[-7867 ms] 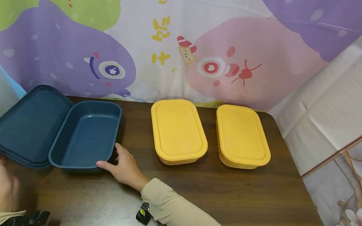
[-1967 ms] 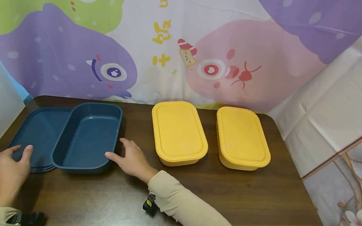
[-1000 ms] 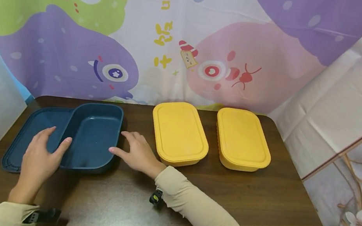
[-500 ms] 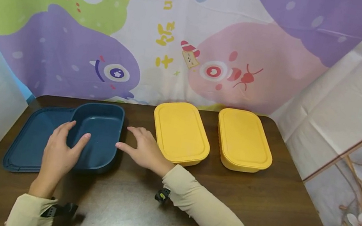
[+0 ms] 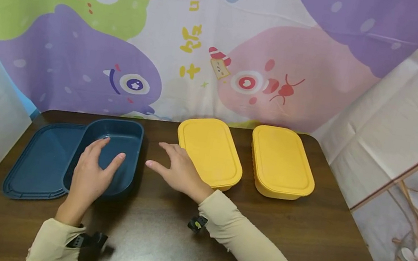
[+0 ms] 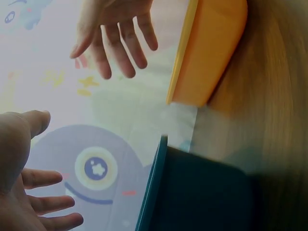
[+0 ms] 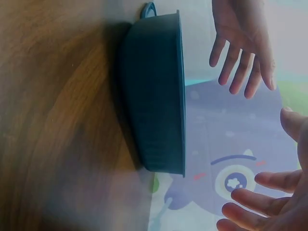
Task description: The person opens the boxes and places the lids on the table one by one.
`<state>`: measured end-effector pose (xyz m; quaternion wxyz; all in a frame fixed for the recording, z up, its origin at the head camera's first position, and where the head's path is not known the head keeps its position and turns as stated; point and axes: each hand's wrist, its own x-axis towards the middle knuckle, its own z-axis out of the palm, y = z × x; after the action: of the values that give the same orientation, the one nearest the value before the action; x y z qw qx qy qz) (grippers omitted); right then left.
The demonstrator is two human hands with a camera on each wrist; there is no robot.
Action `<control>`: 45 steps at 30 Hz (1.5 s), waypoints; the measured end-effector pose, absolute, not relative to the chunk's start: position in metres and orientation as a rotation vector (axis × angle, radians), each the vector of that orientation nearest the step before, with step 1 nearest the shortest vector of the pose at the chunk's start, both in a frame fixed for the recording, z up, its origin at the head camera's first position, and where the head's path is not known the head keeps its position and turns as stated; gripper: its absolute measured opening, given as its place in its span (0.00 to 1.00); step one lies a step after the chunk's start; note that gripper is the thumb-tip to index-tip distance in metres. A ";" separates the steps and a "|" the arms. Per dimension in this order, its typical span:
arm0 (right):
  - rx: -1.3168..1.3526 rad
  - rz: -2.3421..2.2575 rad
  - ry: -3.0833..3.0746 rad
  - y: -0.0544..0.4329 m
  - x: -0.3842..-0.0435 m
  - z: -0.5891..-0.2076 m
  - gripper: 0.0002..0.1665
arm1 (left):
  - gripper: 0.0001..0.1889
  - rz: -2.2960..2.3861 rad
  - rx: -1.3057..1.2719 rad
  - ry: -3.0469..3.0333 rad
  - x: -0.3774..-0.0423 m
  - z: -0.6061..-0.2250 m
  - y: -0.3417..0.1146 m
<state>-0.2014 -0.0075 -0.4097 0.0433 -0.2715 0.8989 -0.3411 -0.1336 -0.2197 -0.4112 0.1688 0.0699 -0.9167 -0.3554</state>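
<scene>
In the head view an empty dark blue lunch box [image 5: 131, 154] stands uncovered on the table's left side. Its blue lid [image 5: 41, 163] lies flat to the left, its right edge hidden behind the box. My left hand [image 5: 92, 176] hovers over the box's near left part, fingers spread and holding nothing. Between the box and the nearer yellow lunch box [image 5: 209, 153] is my right hand [image 5: 181, 174], also spread and empty, overlapping the yellow one's edge. The right wrist view shows the blue box's side wall [image 7: 154, 91], with both hands above its rim.
A second yellow lunch box [image 5: 282, 160], lid on, stands further right. The brown wooden table [image 5: 258, 234] ends at a cartoon-printed curtain [image 5: 181, 98] behind. White panels rise at both sides.
Earlier my left hand held the lid's near corner raised; the lid now lies flat, released. That hand has moved right over the box. My right hand has left the box's rim, moving right.
</scene>
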 end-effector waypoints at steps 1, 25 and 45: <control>-0.827 -1.045 2.747 -0.006 -0.202 -0.409 0.41 | 0.33 -1.015 0.187 -2.603 -0.134 -0.412 -0.218; -0.712 -1.034 2.777 0.037 -0.214 -0.397 0.42 | 0.32 -1.075 0.006 -2.627 -0.156 -0.423 -0.165; -0.588 -1.002 2.857 0.081 -0.221 -0.408 0.41 | 0.31 -1.128 -0.064 -2.715 -0.164 -0.432 -0.125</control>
<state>-0.2211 0.0814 -0.4080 0.0285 -0.1907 0.9259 -0.3248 -0.1635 -0.1246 -0.4325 0.1003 -0.0217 -0.9186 -0.3816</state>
